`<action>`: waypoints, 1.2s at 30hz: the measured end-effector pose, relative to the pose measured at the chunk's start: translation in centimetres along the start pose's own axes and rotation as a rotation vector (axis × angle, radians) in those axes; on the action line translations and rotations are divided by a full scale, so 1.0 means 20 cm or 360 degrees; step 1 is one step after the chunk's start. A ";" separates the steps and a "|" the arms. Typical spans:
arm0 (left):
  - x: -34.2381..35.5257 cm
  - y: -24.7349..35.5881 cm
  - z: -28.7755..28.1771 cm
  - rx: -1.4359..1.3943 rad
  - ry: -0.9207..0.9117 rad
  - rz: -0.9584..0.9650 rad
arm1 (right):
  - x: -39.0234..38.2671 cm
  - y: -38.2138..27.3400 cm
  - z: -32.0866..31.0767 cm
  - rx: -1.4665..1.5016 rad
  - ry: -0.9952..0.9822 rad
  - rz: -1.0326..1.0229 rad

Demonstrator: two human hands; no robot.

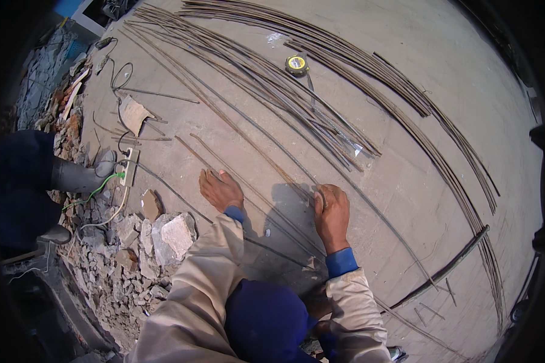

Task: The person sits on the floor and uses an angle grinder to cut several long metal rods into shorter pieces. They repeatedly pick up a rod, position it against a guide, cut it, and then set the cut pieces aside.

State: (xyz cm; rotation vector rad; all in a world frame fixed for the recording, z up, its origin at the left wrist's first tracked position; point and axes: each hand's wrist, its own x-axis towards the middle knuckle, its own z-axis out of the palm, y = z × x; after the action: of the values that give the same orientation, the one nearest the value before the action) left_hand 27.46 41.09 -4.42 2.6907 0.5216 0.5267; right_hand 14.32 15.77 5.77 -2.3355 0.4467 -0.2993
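Head view: pale concrete floor (399,199) spreads out, with bundles of long steel rods (442,163) curving across it from the upper left to the right. Rubble (145,266) is heaped at the lower left, and another person's boot (82,175) stands near it. A thick dark bar (448,272) lies at the lower right, one end against the outer rods. Two thin rods (189,149) run slantwise between the person's hands, passing close by the left hand (221,190), whose fingers are bent low. The right hand (332,213) is curled, thumb near fingers, at the end of a brownish rod; whether either grips anything I cannot tell. A white power strip (129,166) lies beside the rubble, and a yellow-and-black tape measure (297,65) sits among the rods.
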 end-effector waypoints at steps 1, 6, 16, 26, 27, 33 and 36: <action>-0.01 -0.01 0.00 0.0011 -0.0038 -0.0040 | -0.15 0.03 -0.03 0.0014 -0.0061 0.0190; -0.02 -0.04 0.04 0.0044 0.0015 -0.0028 | -0.41 0.07 -0.01 -0.0182 -0.0235 -0.0008; 0.00 -0.03 0.04 0.0062 0.0023 -0.0018 | -0.01 -0.10 0.39 -0.0332 -0.0246 -0.0049; 0.00 -0.02 0.02 0.0059 0.0008 0.0000 | 0.05 -0.10 0.43 -0.0432 -0.0458 0.0079; 0.00 -0.02 0.03 0.0031 -0.0021 -0.0033 | 0.03 -0.10 0.42 -0.0425 -0.0366 0.0043; 0.00 0.00 0.00 0.0020 -0.0052 -0.0108 | -0.02 -0.13 0.41 -0.0458 -0.0228 -0.0016; 0.01 0.01 -0.03 0.0007 -0.0135 -0.0194 | -0.03 -0.13 0.41 -0.0519 -0.0198 -0.0062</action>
State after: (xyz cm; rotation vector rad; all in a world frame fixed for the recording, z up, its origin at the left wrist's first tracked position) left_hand 27.53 41.17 -3.78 2.6510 0.6585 0.3761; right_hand 17.09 22.93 1.81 -2.6651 0.4143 -0.1030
